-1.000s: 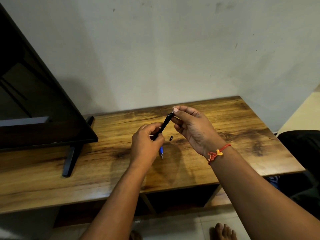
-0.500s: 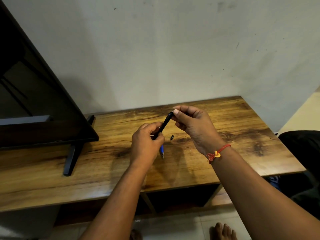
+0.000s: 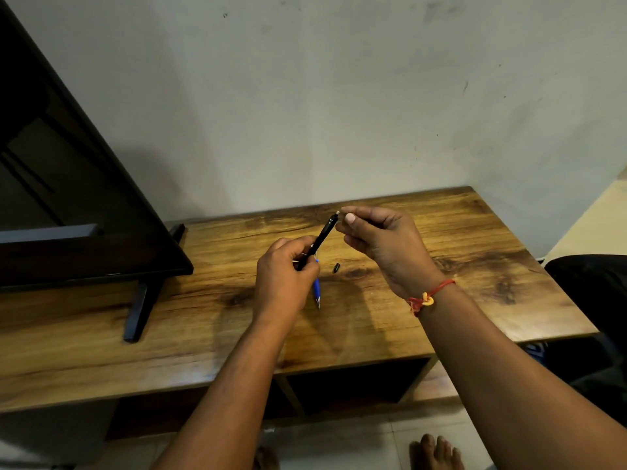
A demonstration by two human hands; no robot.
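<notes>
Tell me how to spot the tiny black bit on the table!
Find the wooden table by the wall. Between the left hand and the right hand, just right of the blue pen, the tiny black bit lies on the wood. It is a short stub, far smaller than the black pen, and untouched.

One view is supplied, from a wide-angle camera worn on the head. It is directed forward and downward, seemingly from a standing position, over the tabletop [image 3: 475,266] towards the wall [image 3: 339,96]. The left hand [image 3: 285,283] and right hand [image 3: 383,245] are framed close, near centre.
</notes>
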